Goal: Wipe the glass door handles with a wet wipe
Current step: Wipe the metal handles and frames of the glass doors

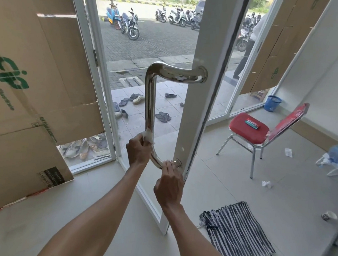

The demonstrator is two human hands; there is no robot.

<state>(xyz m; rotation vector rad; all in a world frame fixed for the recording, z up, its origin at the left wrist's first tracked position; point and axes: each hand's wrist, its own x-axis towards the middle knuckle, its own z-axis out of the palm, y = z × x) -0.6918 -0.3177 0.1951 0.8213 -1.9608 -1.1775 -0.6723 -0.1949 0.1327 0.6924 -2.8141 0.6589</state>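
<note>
The handle [150, 100] is a polished chrome tube bent into a squared C. It stands upright on the white stile of the open glass door [197, 110]. Its upper leg runs level into a round mount on the stile, and its long bar drops straight down and curves back towards a smaller mount low on the stile. The metal mirrors the light. The wet wipe [148, 135] is white and crumpled, pressed against the lower bar just above the bend and held there by the left grip [137, 151]. The right grip [169, 185] holds the lower leg beside the bottom mount.
</note>
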